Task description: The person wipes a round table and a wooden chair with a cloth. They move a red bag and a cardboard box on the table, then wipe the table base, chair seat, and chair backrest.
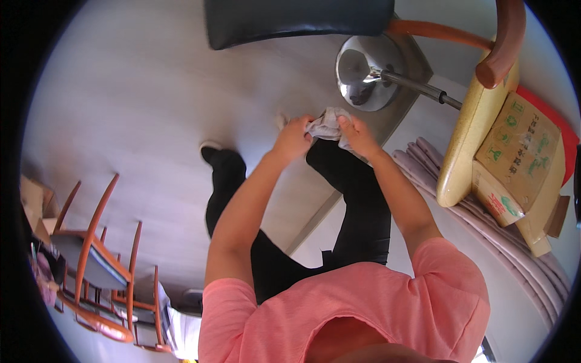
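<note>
A crumpled, pale grey cloth [327, 125] is bunched up between my two hands, above my right leg. My left hand [294, 138] grips its left side, and a loose end pokes out beyond those fingers. On the other side my right hand [358, 135] pinches the cloth with the thumb on top. Just past the cloth stands a round chrome pedestal base [363, 86] with a metal post. Over it, at the top of the view, is a black padded chair seat or back [299, 20] with a wooden arm [501, 45].
On the right a yellow padded seat [463, 136] bears a cardboard box [517, 145] with printed writing. Folded mauve curtains [490, 236] hang beneath it. Upturned wooden chairs [97, 254] stand at lower left, near another cardboard box [38, 199]. Grey floor [136, 100] spreads to the left.
</note>
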{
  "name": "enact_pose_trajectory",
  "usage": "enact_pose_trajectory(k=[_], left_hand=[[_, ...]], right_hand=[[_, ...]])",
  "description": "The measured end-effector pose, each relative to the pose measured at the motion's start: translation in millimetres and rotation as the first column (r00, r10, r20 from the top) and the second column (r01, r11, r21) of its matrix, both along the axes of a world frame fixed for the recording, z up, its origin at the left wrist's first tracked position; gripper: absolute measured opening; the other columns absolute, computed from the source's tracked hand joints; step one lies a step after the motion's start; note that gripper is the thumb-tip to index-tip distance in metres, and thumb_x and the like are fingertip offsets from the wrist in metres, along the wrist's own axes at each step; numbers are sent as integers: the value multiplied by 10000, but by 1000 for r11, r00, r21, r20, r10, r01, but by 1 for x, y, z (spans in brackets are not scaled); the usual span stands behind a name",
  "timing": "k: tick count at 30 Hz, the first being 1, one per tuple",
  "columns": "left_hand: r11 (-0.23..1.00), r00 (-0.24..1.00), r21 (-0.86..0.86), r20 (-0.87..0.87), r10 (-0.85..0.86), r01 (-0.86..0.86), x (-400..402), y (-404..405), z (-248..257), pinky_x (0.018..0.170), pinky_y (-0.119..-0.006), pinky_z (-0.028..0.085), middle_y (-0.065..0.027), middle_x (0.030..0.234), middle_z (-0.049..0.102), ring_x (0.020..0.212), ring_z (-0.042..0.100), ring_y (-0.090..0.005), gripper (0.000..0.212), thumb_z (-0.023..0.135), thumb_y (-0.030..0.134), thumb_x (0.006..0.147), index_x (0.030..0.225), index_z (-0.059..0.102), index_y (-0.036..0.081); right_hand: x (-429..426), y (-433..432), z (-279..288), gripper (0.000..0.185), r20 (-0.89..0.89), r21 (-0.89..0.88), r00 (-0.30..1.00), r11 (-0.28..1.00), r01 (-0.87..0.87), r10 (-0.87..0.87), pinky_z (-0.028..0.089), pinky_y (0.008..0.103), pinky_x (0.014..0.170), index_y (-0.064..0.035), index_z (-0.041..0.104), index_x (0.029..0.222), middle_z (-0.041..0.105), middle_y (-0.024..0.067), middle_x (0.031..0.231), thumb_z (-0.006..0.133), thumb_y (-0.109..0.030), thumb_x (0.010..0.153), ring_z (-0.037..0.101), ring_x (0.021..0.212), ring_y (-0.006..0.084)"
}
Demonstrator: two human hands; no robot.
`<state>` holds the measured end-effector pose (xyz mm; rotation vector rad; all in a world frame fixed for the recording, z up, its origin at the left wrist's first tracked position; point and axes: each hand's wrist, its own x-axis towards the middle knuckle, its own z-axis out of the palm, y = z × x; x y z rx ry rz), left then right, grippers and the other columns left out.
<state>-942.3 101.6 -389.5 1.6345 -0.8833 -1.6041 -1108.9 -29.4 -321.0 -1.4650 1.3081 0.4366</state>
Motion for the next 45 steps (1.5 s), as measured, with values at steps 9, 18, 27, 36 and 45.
enact_pose_trajectory(k=[9,18,27,36,45], left_hand=[[782,904,-455,167,-394,426,-41,-165,-106,701,-398,449,-182,825,610,764,581,-337,247,598,180,796,974,592,9],[741,842,-657,-318,-436,136,-143,-206,-98,748,-252,451,-36,943,581,856,549,-104,342,593,226,901,1197,527,67],[677,865,-668,-98,-492,309,-124,-200,-107,764,-278,474,-53,958,613,868,577,-118,353,611,185,875,1190,522,53],[670,852,-643,-51,-521,371,-147,-187,-108,706,-323,478,-77,876,631,805,597,-161,366,652,170,795,1111,548,16],[759,922,-583,-43,-385,290,-155,-183,-134,502,-307,467,-62,689,622,582,585,-137,310,590,89,718,1021,599,22]], right_hand=[[-118,-113,-71,343,46,-142,982,972,188,-183,453,269,792,-50,543,1181,587,21,1003,559,-220,884,533,912,110],[-174,-97,-40,416,884,222,-112,197,955,-454,359,542,980,-54,493,1247,533,130,1214,443,-294,911,490,1145,285],[-201,-237,30,404,-39,-992,982,-108,-60,-185,314,502,1029,-63,483,1268,483,132,1285,475,-236,903,455,1179,305],[-243,-337,-95,376,-520,-850,848,154,-503,-99,349,475,993,-63,514,1232,524,135,1222,502,-218,889,495,1122,299],[-244,-340,-152,349,-417,-909,905,9,-417,-87,384,448,958,-64,545,1195,565,139,1159,529,-200,874,534,1065,294]])
